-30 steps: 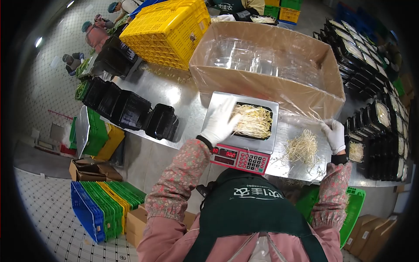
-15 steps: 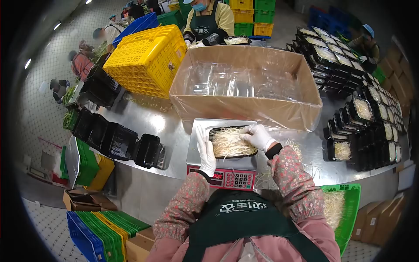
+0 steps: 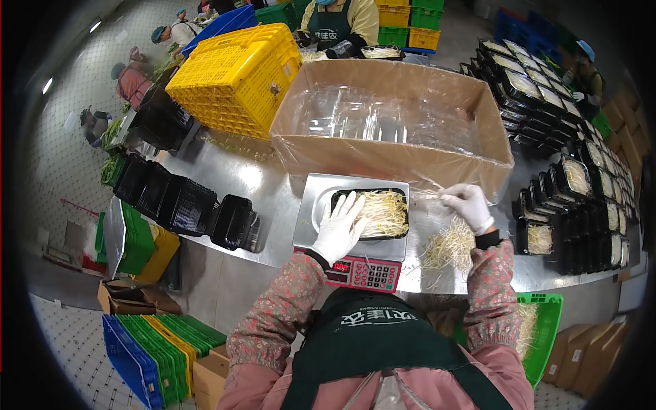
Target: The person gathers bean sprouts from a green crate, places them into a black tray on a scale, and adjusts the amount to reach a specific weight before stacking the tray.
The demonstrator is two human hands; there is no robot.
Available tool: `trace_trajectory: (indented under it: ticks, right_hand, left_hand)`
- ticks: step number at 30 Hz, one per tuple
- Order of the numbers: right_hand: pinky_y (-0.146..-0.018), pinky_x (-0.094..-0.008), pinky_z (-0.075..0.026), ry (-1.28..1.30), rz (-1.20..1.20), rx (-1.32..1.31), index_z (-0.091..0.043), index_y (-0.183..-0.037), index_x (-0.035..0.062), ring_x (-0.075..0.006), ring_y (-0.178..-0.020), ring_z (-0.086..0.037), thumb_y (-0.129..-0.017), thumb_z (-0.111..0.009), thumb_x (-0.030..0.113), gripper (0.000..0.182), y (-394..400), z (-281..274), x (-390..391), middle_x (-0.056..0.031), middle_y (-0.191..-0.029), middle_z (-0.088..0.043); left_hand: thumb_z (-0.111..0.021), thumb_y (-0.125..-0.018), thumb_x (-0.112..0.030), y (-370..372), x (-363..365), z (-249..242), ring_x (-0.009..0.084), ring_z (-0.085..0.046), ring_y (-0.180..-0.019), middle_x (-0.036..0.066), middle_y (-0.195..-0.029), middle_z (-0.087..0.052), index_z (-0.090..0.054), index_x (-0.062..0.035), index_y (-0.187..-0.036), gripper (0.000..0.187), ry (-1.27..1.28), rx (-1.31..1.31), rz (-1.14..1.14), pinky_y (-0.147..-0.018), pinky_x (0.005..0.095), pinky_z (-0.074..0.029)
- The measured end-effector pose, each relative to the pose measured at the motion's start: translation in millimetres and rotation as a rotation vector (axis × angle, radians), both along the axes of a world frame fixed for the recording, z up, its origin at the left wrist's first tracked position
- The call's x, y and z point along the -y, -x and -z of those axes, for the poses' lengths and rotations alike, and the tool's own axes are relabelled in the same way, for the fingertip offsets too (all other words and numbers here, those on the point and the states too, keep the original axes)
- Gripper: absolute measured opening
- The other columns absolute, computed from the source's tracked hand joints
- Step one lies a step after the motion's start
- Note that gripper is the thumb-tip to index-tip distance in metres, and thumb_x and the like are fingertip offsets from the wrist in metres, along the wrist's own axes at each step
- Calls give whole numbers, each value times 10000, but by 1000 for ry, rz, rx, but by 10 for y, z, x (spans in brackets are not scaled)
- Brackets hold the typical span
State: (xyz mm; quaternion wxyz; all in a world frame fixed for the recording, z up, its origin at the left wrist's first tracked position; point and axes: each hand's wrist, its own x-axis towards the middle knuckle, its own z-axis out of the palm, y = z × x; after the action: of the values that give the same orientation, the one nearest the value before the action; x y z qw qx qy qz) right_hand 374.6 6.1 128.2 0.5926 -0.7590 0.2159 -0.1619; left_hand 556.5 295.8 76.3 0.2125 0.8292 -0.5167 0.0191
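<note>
A black tray of bean sprouts (image 3: 384,213) sits on the steel pan of a scale (image 3: 311,239) with a red keypad front. My left hand (image 3: 339,227), in a white glove, lies over the tray's left side, fingers spread on the sprouts. To the right of the scale, my right hand (image 3: 469,206), also gloved, is raised above the table with its fingers pinched together. Thin pale strands, seemingly a few sprouts, show at its fingertips. Just below that hand, a loose pile of bean sprouts (image 3: 447,247) lies on the metal table (image 3: 273,232).
A cardboard box (image 3: 389,156) lined with plastic holds clear lids behind the scale. Black trays (image 3: 188,205) stand nested at left, beside a yellow crate (image 3: 232,82). Filled trays (image 3: 540,239) are stacked at right. A green crate (image 3: 547,335) stands below. A co-worker (image 3: 338,27) is opposite.
My right hand has left the tray and moved right, over the table. My left hand has gone from the tray's side onto the sprouts. The loose pile now shows more fully.
</note>
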Motion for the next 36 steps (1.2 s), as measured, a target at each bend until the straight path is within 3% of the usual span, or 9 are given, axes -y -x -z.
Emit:
trace_trajectory:
  ticks: [6, 7, 10, 11, 12, 16, 21, 25, 36]
  right_hand:
    - [-459, -164, -397, -198, 202, 9, -688, -1003, -39, -37, -573, -573, -877, -693, 60, 161, 674, 273, 407, -36, -759, -678]
    - [-542, -249, -499, -210, 185, -28, -700, -1027, -10, -137, -636, -646, -854, -723, 133, 226, 771, 488, 513, -69, -767, -697]
    - [-795, -386, -547, 711, -165, -677, -673, -1147, 31, -292, -916, -685, -810, -757, 246, 408, 854, 749, 416, -172, -992, -708]
    - [-1025, -437, -431, 818, -307, -1198, -594, -1286, 78, -388, -1210, -543, -802, -742, 360, 579, 747, 498, 273, -234, -1266, -593]
    - [-1038, -437, -418, 839, -193, -938, -568, -1306, 66, -386, -1238, -519, -819, -726, 354, 587, 709, 601, 267, -242, -1305, -559]
    - [-1079, -426, -376, 786, 172, 1, -505, -1345, 7, -400, -1294, -462, -893, -654, 321, 570, 53, 348, -174, -266, -1359, -506]
    - [-1161, -522, -172, 916, -135, -200, -311, -1441, -76, -452, -1366, -333, -951, -464, 505, 775, -707, 635, -1335, -318, -1431, -391]
    - [-1165, -545, -119, 866, -164, -390, -268, -1450, -109, -447, -1368, -336, -963, -367, 560, 833, -793, 466, -1467, -331, -1445, -365]
    - [-1172, -528, -121, 971, -124, -373, -276, -1458, -94, -467, -1399, -267, -954, -404, 526, 809, -762, 456, -1512, -339, -1463, -333]
  left_hand:
    - [-684, -767, 23, -332, -355, -434, 237, -131, -1486, 185, -1592, -179, -106, 9, -1537, 963, 251, -813, 162, -1182, 331, -188]
    - [-634, -746, 53, -428, -422, -396, 234, -144, -1485, 186, -1591, -186, -134, 0, -1536, 936, 287, -935, 155, -1181, 324, -181]
    - [-481, -759, 126, -654, -549, -234, 237, -174, -1480, 192, -1581, -211, -158, 23, -1526, 839, 451, -1272, 191, -1188, 320, -159]
    - [-520, -795, 68, -647, -557, -262, 263, -187, -1476, 207, -1574, -218, -171, 34, -1518, 803, 477, -1285, 137, -1186, 332, -171]
    - [-560, -832, 10, -612, -532, -287, 288, -199, -1473, 223, -1567, -226, -184, 45, -1509, 776, 503, -1294, 89, -1184, 343, -182]
    - [-663, -866, -367, -218, -89, -305, 423, -290, -1390, 270, -1495, -304, -287, 55, -1451, 814, 256, -335, 31, -1153, 456, -235]
    - [-607, -813, -363, 98, 352, 58, 355, -344, -1353, 178, -1464, -379, -351, -21, -1444, 763, -170, 126, 59, -1094, 594, -269]
    - [-531, -822, -305, 33, 447, 69, 306, -449, -1193, 114, -1337, -463, -405, -53, -1406, 648, -179, 43, 53, -995, 544, -360]
    - [-554, -798, -320, 29, 426, 279, 315, -395, -1271, 107, -1411, -426, -412, -73, -1405, 670, -92, 48, 31, -1030, 558, -306]
